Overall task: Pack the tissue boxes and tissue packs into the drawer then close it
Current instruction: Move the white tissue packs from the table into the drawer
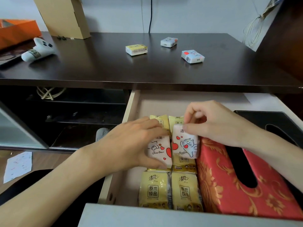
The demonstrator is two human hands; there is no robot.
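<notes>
Gripping a white pack [161, 151], the left hand [131, 143] presses it onto yellow packs [170, 190] in the open drawer [129, 105]. Right hand [218, 123] pinches a cat pack [186, 145] beside the red box [213, 169]. Three packs [136, 49] lie on the table [98, 66].

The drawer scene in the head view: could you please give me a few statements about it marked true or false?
1. Three tissue packs lie on the dark desk top. True: a yellow pack and two white packs.
2. The drawer is shut. False: it is pulled open, with packs inside.
3. The red tissue box sits in the right part of the drawer. True.
4. The right hand is empty. False: it holds a white cat-print pack.
5. The left hand rests on a white heart-print pack. True.
</notes>
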